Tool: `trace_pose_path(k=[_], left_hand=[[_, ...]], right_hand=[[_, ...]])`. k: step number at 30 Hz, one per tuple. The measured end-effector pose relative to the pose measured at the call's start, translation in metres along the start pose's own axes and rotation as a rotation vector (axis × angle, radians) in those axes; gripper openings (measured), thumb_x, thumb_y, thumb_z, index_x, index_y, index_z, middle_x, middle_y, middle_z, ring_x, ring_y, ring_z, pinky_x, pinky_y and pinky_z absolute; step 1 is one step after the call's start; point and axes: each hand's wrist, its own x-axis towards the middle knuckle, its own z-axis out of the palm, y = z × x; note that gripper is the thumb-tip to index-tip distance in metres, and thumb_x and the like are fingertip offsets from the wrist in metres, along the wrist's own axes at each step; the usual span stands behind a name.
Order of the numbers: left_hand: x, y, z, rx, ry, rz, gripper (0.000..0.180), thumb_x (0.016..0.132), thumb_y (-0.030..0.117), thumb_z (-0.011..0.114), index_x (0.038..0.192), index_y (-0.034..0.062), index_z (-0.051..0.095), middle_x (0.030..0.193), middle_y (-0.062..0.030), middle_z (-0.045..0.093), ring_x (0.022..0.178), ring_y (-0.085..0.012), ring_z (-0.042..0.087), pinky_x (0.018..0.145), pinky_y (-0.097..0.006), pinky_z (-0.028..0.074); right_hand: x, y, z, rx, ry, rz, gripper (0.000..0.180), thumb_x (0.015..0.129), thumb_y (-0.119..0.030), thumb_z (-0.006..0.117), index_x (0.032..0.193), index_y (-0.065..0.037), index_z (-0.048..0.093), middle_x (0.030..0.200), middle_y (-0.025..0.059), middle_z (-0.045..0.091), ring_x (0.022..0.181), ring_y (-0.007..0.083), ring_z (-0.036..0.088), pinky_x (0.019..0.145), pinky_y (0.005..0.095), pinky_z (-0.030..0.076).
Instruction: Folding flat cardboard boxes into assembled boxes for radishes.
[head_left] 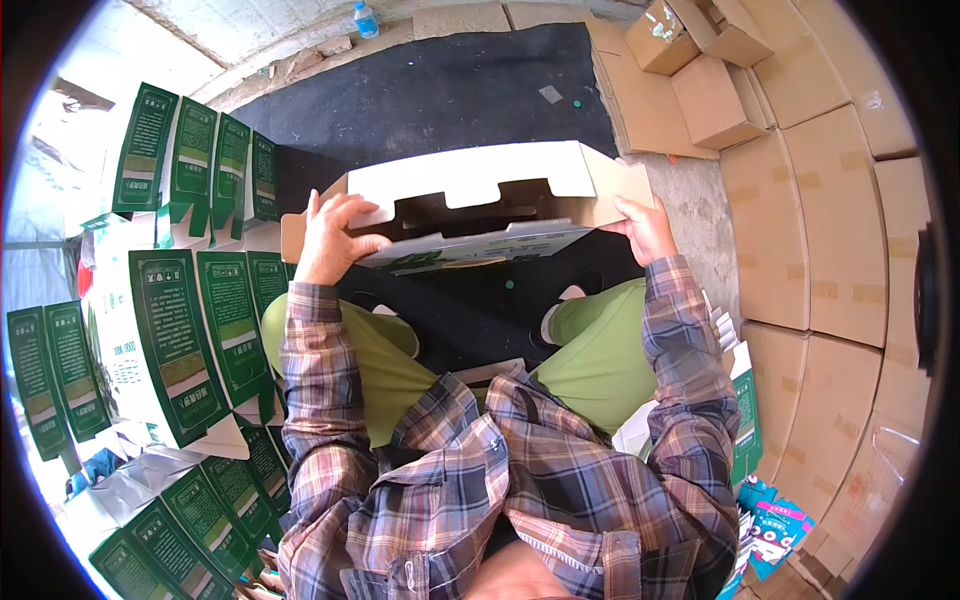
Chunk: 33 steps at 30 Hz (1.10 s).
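Observation:
A partly folded carton (470,176), white outside with brown cardboard inside, is held up in front of my knees. Its top is open, with notched flaps along both long edges and a dark hollow between them. My left hand (337,232) grips the left end, thumb and fingers pinching the near white panel by its corner. At the other end, my right hand (645,228) is closed on the brown side flap (612,190), thumb on top. Green printing shows on the near panel, which is tilted. The carton's underside is hidden.
Green-and-white printed cartons (180,350) stand in stacked rows on my left. Brown cardboard boxes (835,220) form a wall on the right, with open boxes (715,95) at the back right. A black mat (430,100) covers the floor; a blue-capped bottle (366,20) stands behind it.

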Motion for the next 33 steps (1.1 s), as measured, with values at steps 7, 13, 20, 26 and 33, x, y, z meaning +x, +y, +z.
trace_pose_path(k=[7,13,20,26,33], left_hand=[[-0.011,-0.003,0.008,0.125,-0.120,-0.014,0.095,0.050,0.070,0.067,0.118,0.0040,0.059,0.114,-0.0191,0.059,0.120,-0.0285,0.049,0.110,-0.056,0.005],[-0.013,0.000,0.011,0.206,-0.159,-0.006,0.088,0.056,0.067,0.067,0.118,0.0043,0.059,0.114,-0.0191,0.059,0.119,-0.0301,0.049,0.110,-0.056,0.005],[-0.020,0.030,-0.019,0.217,0.712,0.042,0.041,0.071,0.016,0.074,0.109,0.0050,0.063,0.104,-0.0101,0.057,0.096,-0.0266,0.052,0.085,-0.036,0.044],[-0.030,-0.012,0.005,-0.733,0.395,-0.070,0.088,0.078,0.063,0.057,0.138,0.0016,0.034,0.113,-0.0096,0.057,0.107,-0.0193,0.052,0.095,-0.035,0.039],[-0.020,-0.004,0.040,-0.289,0.053,-0.019,0.068,0.077,0.031,0.069,0.136,0.0133,0.042,0.113,-0.0139,0.058,0.105,-0.0268,0.054,0.097,-0.038,0.038]], right_hand=[[-0.003,0.002,0.016,-0.459,-0.079,-0.398,0.056,0.091,-0.024,0.057,0.140,-0.008,0.035,0.139,0.0105,0.039,0.127,0.0218,0.039,0.099,0.0365,0.038],[0.015,0.015,0.025,-0.885,-0.378,-0.358,0.049,0.089,-0.032,0.056,0.129,-0.004,0.048,0.143,0.0111,0.035,0.131,0.0228,0.036,0.103,0.0322,0.032],[0.008,0.021,0.030,-1.022,-0.329,-0.444,0.038,0.091,-0.022,0.049,0.126,-0.007,0.050,0.143,0.0133,0.035,0.133,0.0287,0.033,0.106,0.0350,0.030],[0.025,0.033,0.023,-0.986,-0.367,-0.504,0.038,0.093,-0.024,0.047,0.126,-0.005,0.051,0.144,0.0133,0.033,0.134,0.0287,0.031,0.107,0.0354,0.029],[0.028,0.029,0.026,-0.903,-0.328,-0.402,0.040,0.096,-0.026,0.044,0.127,-0.002,0.050,0.143,0.0131,0.035,0.134,0.0256,0.031,0.108,0.0330,0.026]])
